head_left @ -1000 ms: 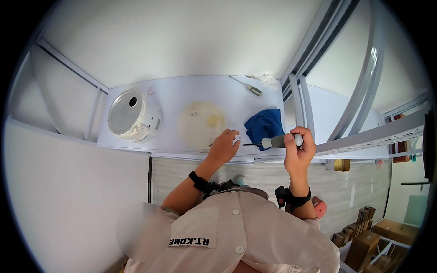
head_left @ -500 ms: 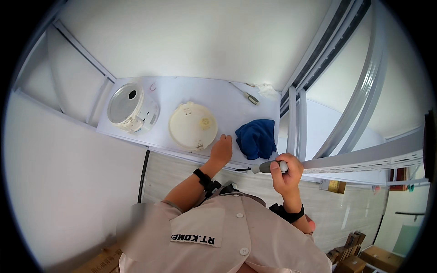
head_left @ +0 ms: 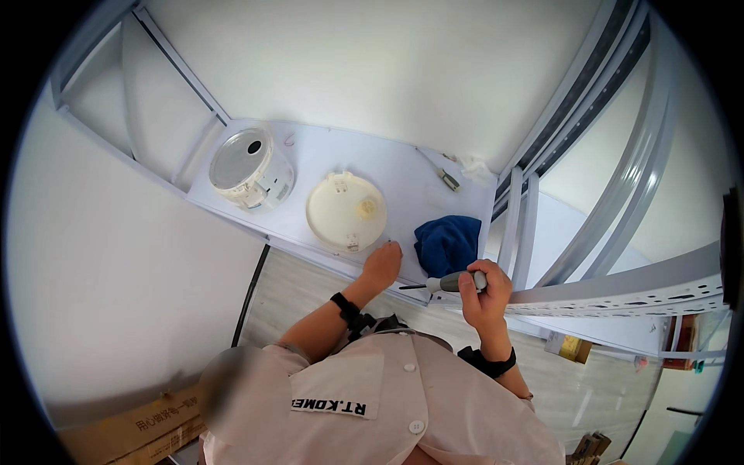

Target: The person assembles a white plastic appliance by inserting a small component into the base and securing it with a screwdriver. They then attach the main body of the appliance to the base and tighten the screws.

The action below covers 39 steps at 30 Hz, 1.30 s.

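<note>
My right hand (head_left: 484,298) is wrapped around the grey handle of a screwdriver (head_left: 456,283), whose dark shaft points left over the shelf's front edge. My left hand (head_left: 381,265) has its fingers curled together at the front of the shelf; whatever they pinch is too small to make out. Just beyond and left of it, a round cream plastic lid (head_left: 333,217) lies flat, with a yellowish patch on it. A crumpled blue cloth (head_left: 447,242) rests beyond the screwdriver, right of my left hand.
At the left of the white shelf (head_left: 306,159) stands a white bucket (head_left: 273,182) with a dark round hole in its top. A second screwdriver (head_left: 448,180) lies toward the back beside crumpled white tissue (head_left: 475,168). Grey metal uprights (head_left: 521,225) rise at the right. A cardboard box (head_left: 136,430) sits lower left.
The view has tilted, so the shelf and its things sit further right. My left hand has drawn slightly toward the front edge; the screwdriver has shifted a little left, closer to the cloth.
</note>
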### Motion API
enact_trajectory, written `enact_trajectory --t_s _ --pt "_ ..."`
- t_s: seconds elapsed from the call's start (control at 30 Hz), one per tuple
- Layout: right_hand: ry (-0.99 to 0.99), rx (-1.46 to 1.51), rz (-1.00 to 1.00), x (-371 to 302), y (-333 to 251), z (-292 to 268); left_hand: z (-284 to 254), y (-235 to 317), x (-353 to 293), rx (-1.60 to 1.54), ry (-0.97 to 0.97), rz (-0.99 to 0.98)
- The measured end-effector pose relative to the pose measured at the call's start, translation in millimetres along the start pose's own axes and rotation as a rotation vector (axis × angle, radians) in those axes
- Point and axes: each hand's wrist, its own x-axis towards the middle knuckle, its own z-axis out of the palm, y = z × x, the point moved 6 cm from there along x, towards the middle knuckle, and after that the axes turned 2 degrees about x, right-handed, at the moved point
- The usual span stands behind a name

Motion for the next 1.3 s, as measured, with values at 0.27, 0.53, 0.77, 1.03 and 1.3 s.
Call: enact_trajectory --t_s 0.27,0.53,0.77,1.03,1.3 --pt "0.130 0.095 0.107 -13 26 -4 -47 28 0 -0.810 -0.076 -0.214" --pt "0.316 0.083 -0.071 -15 16 -8 -74 27 4 -1.461 -0.142 -0.413" --pt "0.432 0.165 0.061 -27 24 -3 -67 27 -2 -1.770 -0.249 -0.351" --pt "0.407 0.175 0.056 -32 15 6 -65 12 -4 -1.949 -0.199 -0.311" --pt "0.427 0.061 0.025 -29 -1 33 -81 -23 -11 -2.058 -0.281 -0.162"
